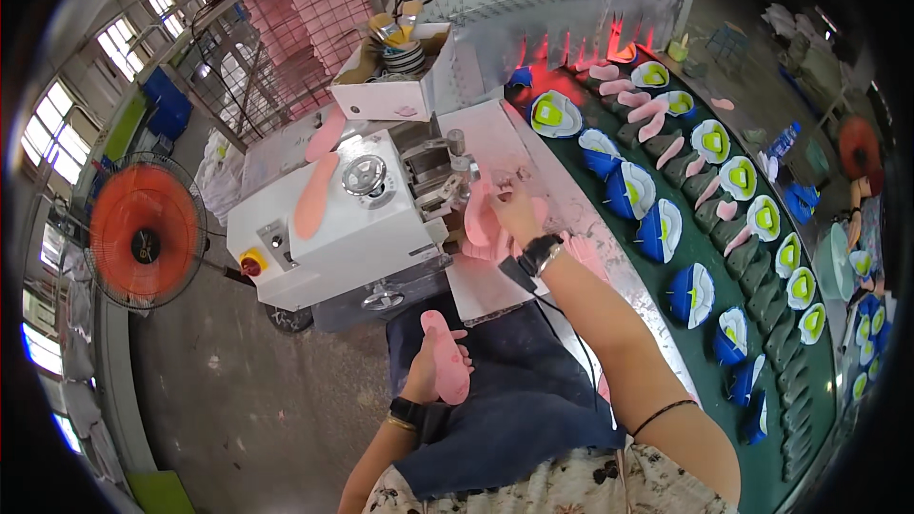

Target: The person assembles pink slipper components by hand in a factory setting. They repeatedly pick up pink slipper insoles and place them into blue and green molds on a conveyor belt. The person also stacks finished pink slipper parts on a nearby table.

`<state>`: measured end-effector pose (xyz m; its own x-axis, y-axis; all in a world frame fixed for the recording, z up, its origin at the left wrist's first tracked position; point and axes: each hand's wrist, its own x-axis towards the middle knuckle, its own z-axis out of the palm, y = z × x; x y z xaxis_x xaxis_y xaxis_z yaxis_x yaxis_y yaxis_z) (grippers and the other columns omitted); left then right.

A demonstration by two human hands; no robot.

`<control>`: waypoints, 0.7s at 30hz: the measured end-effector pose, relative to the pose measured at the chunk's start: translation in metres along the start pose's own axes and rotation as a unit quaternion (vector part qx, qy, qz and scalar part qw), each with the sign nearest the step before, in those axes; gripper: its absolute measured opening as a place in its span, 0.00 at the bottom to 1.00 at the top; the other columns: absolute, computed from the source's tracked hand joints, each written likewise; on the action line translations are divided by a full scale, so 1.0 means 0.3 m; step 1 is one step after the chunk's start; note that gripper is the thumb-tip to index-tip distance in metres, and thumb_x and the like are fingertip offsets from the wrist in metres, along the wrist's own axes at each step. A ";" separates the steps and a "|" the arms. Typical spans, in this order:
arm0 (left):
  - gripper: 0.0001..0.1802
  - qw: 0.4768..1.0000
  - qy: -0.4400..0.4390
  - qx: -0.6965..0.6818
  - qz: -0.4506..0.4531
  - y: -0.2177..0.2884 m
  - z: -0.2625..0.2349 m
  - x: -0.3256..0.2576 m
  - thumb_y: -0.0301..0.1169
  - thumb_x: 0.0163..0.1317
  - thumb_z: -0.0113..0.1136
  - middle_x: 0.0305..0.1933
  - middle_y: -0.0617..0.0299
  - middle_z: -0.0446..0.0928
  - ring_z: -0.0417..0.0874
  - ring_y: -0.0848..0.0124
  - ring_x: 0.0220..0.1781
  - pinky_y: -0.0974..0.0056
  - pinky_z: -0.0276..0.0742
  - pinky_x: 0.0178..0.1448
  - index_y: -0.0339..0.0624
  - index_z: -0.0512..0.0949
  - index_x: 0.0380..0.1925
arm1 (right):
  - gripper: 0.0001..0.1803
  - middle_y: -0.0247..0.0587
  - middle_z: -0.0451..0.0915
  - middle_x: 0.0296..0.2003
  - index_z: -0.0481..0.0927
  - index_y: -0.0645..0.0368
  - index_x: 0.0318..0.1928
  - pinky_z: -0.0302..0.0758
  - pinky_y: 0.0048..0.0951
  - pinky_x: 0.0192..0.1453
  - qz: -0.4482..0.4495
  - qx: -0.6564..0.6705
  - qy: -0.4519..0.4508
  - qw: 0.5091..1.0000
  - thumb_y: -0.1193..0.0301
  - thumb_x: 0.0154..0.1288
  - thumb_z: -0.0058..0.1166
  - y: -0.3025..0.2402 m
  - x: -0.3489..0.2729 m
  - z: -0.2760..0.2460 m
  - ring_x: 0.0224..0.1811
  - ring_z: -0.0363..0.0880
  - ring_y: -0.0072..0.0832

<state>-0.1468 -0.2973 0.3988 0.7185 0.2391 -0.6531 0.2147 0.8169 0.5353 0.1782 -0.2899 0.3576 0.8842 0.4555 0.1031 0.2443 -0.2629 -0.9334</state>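
Observation:
My left hand (424, 376), low in front of my lap, is closed round a pink insole (447, 362) with small darker marks on its face. My right hand (519, 217) reaches out to the pile beside the machine's rollers, its fingers bent and pinched at a pink insole (481, 214). More pink insoles (588, 252) lie bunched under and beside that hand. The white machine (324, 219) carries a round dial on top, and metal rollers (459, 162) at its right end. A loose pink insole (315, 196) rests on its top.
On my right a green conveyor belt (638, 271) carries blue-and-white shoe parts, dark forms and pink insoles. Behind the machine stands a white box (395, 95) with brushes. An orange fan (146, 233) is at the left. Another person's arm (855, 228) shows at the far right.

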 end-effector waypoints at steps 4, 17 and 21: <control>0.41 0.999 -0.011 -0.030 0.019 0.017 -0.021 -0.021 0.64 0.68 0.31 0.31 0.57 0.75 0.79 0.64 0.33 0.58 0.80 0.41 0.34 0.69 0.54 | 0.21 0.56 0.79 0.36 0.74 0.66 0.46 0.76 0.39 0.42 -0.005 -0.072 -0.038 0.997 0.65 0.57 0.61 -0.115 -0.056 -0.104 0.38 0.81 0.45; 0.43 1.000 -0.001 -0.001 0.030 0.041 -0.022 -0.059 0.66 0.68 0.26 0.31 0.57 0.76 0.79 0.65 0.31 0.58 0.80 0.40 0.34 0.69 0.53 | 0.16 0.44 0.80 0.29 0.80 0.62 0.38 0.75 0.36 0.36 0.129 0.093 -0.026 0.987 0.60 0.61 0.56 -0.082 0.091 0.050 0.32 0.80 0.36; 0.44 1.000 0.000 0.010 0.018 0.034 0.025 -0.042 0.67 0.67 0.26 0.31 0.57 0.75 0.79 0.64 0.32 0.57 0.80 0.41 0.34 0.69 0.54 | 0.14 0.33 0.81 0.28 0.80 0.58 0.38 0.71 0.27 0.29 0.203 0.218 -0.020 0.954 0.59 0.63 0.55 -0.103 0.120 -0.105 0.28 0.78 0.22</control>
<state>-0.1486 -0.2958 0.4166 0.7267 0.2679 -0.6326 0.2017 0.7971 0.5692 0.2149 -0.2923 0.4010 0.8529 0.4251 -0.3029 -0.3118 -0.0503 -0.9488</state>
